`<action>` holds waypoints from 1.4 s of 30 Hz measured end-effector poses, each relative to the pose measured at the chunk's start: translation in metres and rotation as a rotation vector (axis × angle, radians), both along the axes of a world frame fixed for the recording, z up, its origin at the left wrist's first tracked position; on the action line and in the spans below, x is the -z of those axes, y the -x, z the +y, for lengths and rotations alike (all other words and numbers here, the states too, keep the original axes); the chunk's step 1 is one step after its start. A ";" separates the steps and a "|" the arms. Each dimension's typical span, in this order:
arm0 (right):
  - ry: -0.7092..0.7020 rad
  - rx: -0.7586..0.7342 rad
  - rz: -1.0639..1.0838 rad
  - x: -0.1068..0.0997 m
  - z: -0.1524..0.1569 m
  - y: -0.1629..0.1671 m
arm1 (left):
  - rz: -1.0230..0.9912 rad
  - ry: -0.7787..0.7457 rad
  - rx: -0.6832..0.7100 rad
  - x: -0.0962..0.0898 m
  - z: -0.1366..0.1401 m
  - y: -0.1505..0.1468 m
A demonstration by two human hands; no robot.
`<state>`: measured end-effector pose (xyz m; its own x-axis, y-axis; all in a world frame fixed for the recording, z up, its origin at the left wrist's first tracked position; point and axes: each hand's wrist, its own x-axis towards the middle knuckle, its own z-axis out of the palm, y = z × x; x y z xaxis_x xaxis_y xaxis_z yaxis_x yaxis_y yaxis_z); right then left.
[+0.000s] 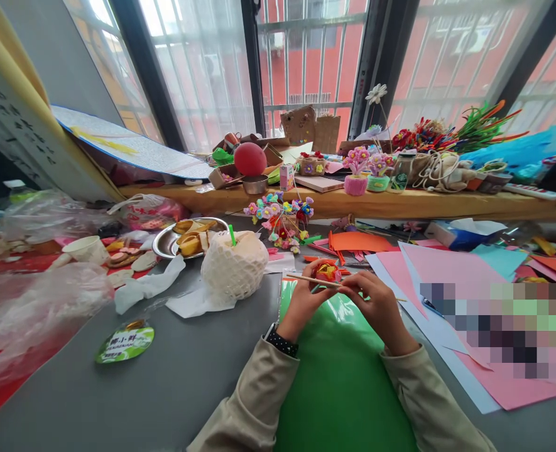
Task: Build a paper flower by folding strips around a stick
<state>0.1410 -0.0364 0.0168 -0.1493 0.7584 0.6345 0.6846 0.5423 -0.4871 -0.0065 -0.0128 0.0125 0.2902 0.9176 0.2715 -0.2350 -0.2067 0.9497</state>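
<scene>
Above a green sheet [341, 383], my two hands meet around a small red and yellow flower-like piece [327, 271], probably paper. My left hand [305, 300] is closed, its fingers curled round the left side of that piece and its thumb under it. A thin wooden stick [313, 280] crosses in front of the piece, slanting down to the right. My right hand [376, 306] pinches the stick between thumb and fingers at the right of the piece. The stick's far end shows past my right hand. Whether stick and piece are joined, I cannot tell.
A coconut in a white foam net [235, 267] with a green straw stands left of my hands, by a metal bowl [164, 242]. Pink sheets [447, 276] lie at the right. Behind are small crocheted-looking flowers [278, 216] and a cluttered wooden ledge [240, 199].
</scene>
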 end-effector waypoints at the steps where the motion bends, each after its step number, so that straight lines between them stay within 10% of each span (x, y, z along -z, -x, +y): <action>1: 0.026 0.012 0.012 0.000 0.000 0.000 | -0.004 0.006 0.020 0.000 0.000 0.000; 42: 0.235 -0.077 -0.023 -0.005 0.001 -0.005 | 0.241 -0.060 0.003 0.001 0.002 0.006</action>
<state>0.1464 -0.0353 0.0219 -0.2248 0.8704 0.4380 0.6583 0.4671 -0.5903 -0.0121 -0.0105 0.0112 0.3558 0.9010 0.2482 -0.0035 -0.2643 0.9644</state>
